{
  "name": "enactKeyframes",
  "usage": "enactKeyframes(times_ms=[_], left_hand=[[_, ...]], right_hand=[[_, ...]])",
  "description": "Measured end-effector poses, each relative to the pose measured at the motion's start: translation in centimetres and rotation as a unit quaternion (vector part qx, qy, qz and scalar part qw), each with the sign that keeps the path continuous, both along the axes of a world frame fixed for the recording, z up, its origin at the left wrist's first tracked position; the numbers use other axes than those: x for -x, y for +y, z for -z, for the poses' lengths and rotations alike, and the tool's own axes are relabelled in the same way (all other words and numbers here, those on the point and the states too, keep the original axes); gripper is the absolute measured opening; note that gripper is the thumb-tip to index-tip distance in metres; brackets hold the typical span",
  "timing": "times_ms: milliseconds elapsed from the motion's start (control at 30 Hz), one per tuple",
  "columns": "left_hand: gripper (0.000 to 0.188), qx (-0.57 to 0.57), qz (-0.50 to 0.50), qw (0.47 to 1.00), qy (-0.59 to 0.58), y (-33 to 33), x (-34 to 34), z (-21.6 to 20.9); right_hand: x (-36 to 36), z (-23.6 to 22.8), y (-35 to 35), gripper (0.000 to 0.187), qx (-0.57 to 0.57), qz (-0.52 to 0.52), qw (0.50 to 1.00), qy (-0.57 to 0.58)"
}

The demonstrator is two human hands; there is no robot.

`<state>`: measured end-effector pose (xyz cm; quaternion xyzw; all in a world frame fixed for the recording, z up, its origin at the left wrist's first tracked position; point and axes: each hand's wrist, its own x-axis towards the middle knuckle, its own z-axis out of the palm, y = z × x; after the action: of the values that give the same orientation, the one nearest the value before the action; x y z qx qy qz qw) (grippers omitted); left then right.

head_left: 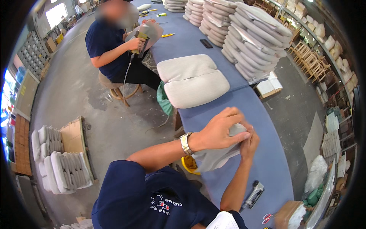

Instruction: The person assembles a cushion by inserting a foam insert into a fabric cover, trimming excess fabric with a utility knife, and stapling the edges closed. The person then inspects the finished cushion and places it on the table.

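A light grey piece of fabric, possibly wrapped over a panel [215,157], is held up over the near part of the blue-covered table [272,152]. My left hand [221,130], with a metal watch at the wrist, is closed over the piece's far edge, thumb toward the other hand. My right hand [249,143] pinches the same edge at its right corner; both sets of fingertips meet there. Part of the piece is hidden behind my hands and left forearm. Just beyond lies a pale upholstered cushion [194,81] with a seam across its middle.
Right of my right forearm lie a staple gun [253,194] and red-handled scissors [267,218]. Tall cushion stacks [255,42] stand along the far right edge. At far left sits a co-worker holding a power tool [139,42]. A yellow basin [189,164] is below the table.
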<state>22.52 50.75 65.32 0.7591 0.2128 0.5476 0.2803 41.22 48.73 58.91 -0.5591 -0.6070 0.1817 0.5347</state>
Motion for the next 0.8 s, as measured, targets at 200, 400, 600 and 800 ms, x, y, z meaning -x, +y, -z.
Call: enactKeyframes(times_ms=[200,400,600,800], left_hand=[[0.064,0.05,-0.134,0.903,0.405,0.6,6.1,4.5],[0.067,0.005,-0.03,0.935,0.352,0.0,10.9,7.9],[0.081,0.262,0.061,0.941,0.205,-1.5,14.0,10.4],[0.082,0.313,0.071,0.931,0.17,-2.0,14.0,11.7]], right_hand=[[3.3,7.2,-2.5,0.036,-0.03,0.102,0.986,-0.127],[0.8,11.6,-3.1,0.026,-0.039,0.139,0.98,-0.134],[-1.0,11.0,-3.2,0.039,-0.039,0.177,0.983,-0.042],[-1.7,11.6,-3.5,0.043,-0.045,0.207,0.977,0.025]])
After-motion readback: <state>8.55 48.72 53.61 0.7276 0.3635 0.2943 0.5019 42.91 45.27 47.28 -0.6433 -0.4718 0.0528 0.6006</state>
